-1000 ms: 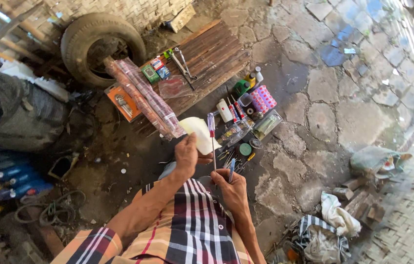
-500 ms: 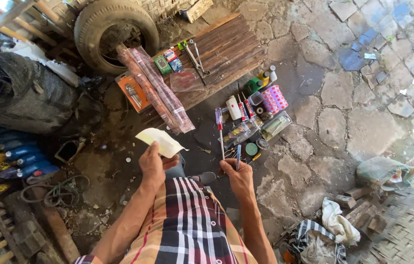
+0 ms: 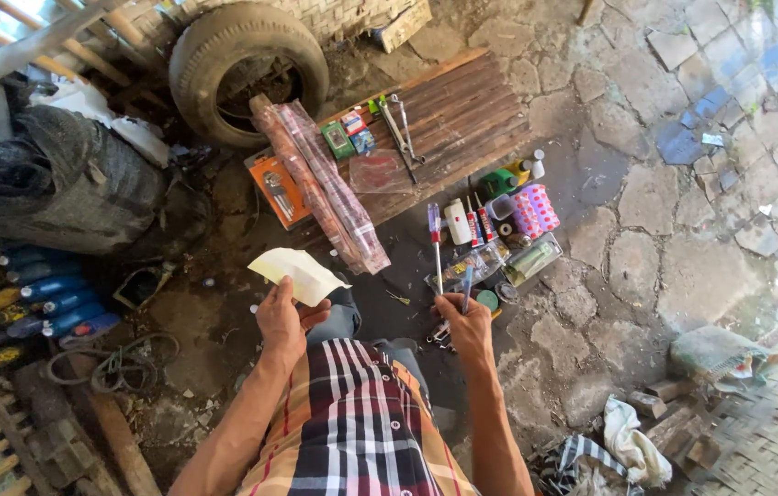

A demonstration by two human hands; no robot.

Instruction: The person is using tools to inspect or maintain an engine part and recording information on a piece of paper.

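Left hand (image 3: 281, 321) grips pale paper (image 3: 297, 274); right hand (image 3: 467, 329) grips screwdriver (image 3: 436, 246).

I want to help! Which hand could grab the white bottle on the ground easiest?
Probably the right hand: it is nearest the white bottle, though it holds tools. The left hand holds pale paper, farther away.

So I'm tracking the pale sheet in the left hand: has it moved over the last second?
Yes. The pale sheet has shifted left, away from the screwdriver it was beside.
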